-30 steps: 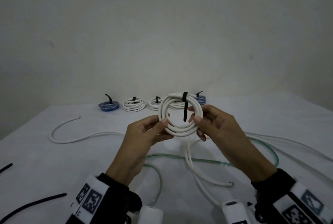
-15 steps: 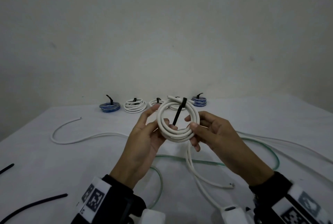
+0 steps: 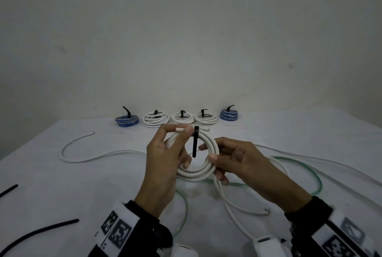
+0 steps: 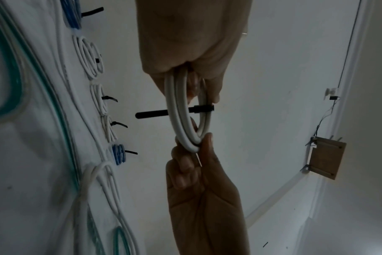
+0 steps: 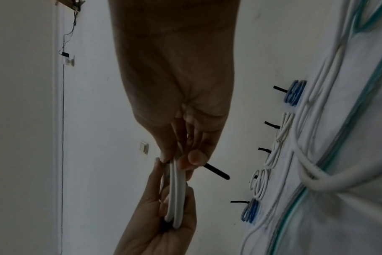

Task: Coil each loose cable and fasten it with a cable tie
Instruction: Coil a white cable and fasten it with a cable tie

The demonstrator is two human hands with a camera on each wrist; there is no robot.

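I hold a coiled white cable [image 3: 194,171] upright above the table between both hands. A black cable tie [image 3: 195,143] wraps the coil's top, its tail hanging down inside the ring. My left hand [image 3: 183,132] pinches the cable's free end at the top left of the coil. My right hand [image 3: 215,156] grips the coil's right side between thumb and fingers. The left wrist view shows the coil [image 4: 181,112] edge-on with the tie [image 4: 155,113] sticking out sideways. In the right wrist view the right hand's fingers [image 5: 194,157] clamp the coil [image 5: 177,189].
Five tied coils line the table's far edge: blue [image 3: 126,121], white [image 3: 156,119], white [image 3: 183,117], white [image 3: 205,118], blue [image 3: 229,115]. Loose white cables [image 3: 82,153], a green cable [image 3: 299,165] and black cables [image 3: 41,230] lie around my hands.
The left hand shifted from the coil's lower left up to its top, now pinching the free end. The coil sank slightly and the tie's tail swung from slanted to vertical.
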